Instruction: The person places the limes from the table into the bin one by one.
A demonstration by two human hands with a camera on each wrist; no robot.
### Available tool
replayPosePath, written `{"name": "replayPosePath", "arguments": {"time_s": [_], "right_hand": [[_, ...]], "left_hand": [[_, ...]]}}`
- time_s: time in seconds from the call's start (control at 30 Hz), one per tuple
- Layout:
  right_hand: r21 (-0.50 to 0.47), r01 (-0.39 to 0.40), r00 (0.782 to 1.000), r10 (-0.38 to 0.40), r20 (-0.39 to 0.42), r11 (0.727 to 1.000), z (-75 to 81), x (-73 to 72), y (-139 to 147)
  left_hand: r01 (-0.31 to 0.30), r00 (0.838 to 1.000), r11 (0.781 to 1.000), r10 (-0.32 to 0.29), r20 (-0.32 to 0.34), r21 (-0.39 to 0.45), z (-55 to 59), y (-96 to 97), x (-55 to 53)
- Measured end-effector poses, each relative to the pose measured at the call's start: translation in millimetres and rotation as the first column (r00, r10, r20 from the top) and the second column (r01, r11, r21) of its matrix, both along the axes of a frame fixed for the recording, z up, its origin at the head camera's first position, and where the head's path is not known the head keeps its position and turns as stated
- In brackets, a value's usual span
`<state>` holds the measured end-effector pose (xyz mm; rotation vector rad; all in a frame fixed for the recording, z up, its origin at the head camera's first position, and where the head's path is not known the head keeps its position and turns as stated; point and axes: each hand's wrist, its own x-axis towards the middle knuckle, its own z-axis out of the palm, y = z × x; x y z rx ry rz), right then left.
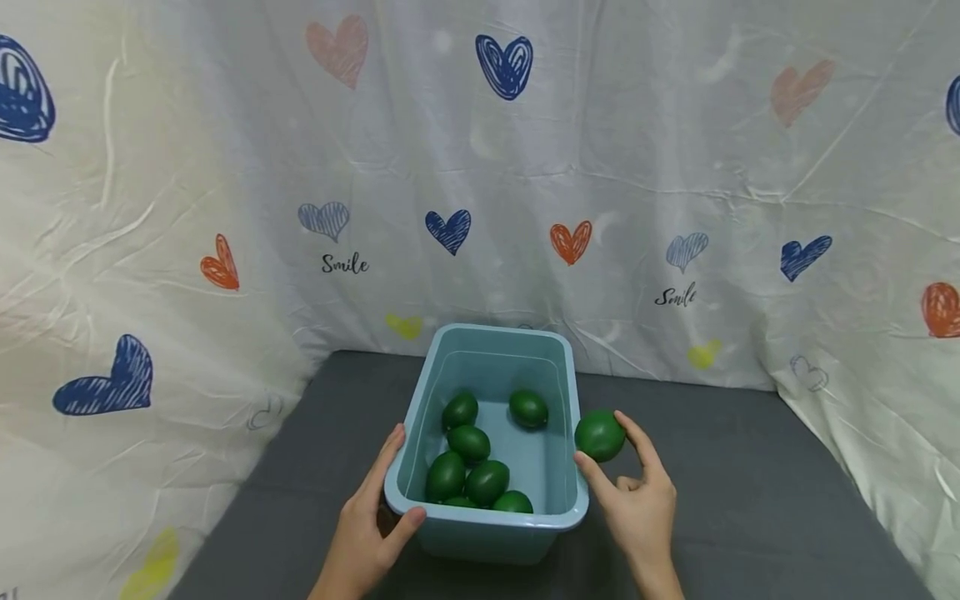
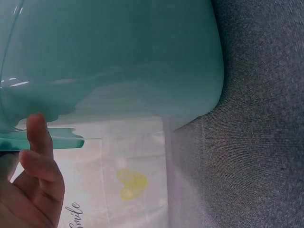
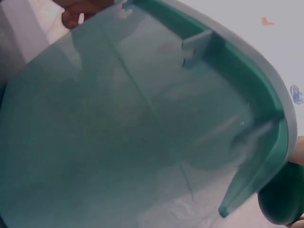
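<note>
A light blue plastic bin (image 1: 491,537) stands on the dark grey surface, with several dark green limes (image 1: 487,482) inside, most of them gathered along its left and near side. One lime (image 1: 528,408) lies apart toward the back right of the bin. My left hand (image 1: 363,529) grips the near left corner of the rim, thumb on the front edge; in the left wrist view its curled fingers (image 2: 42,166) reach under the lip. Between thumb and fingertips, my right hand (image 1: 637,504) pinches another lime (image 1: 600,436) just outside the bin's right rim.
Dark grey cloth (image 1: 720,492) covers the table around the bin. Behind and to both sides hangs a white curtain (image 1: 510,150) printed with hearts and the word "Smile"; the bin's far end stands close to it.
</note>
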<state>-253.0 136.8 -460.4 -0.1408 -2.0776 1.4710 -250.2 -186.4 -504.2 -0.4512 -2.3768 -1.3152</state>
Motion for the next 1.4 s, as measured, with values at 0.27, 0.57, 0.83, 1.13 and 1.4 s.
{"name": "replayPosePath", "arguments": {"time_s": [0.27, 0.57, 0.83, 1.13, 1.4], "right_hand": [[-0.008, -0.093, 0.996, 0.093, 0.003, 0.996, 7.7, -4.1, -12], [-0.037, -0.197, 0.979, 0.199, 0.054, 0.98, 6.3, -5.5, -21], [-0.031, -0.205, 0.976, 0.207, 0.065, 0.978, 7.5, -6.3, -21], [-0.03, -0.182, 0.982, 0.183, 0.042, 0.983, 1.0, -5.9, -19], [0.047, -0.228, 0.972, 0.225, 0.067, 0.972, -14.3, -23.8, 10]], "left_hand": [[-0.014, 1.0, 1.0, 0.014, -0.006, 0.001, 0.0, 2.3, -0.3], [-0.009, 1.0, 1.0, 0.009, 0.0, 0.001, 1.1, 0.7, 1.7], [-0.02, 1.0, 1.0, 0.02, 0.01, 0.014, 3.9, 2.5, 2.0], [-0.045, 0.999, 0.999, 0.045, 0.011, 0.001, 4.8, 1.1, 4.3], [0.024, 0.997, 0.984, -0.011, 0.077, -0.175, 8.0, -23.3, -6.9]]}}
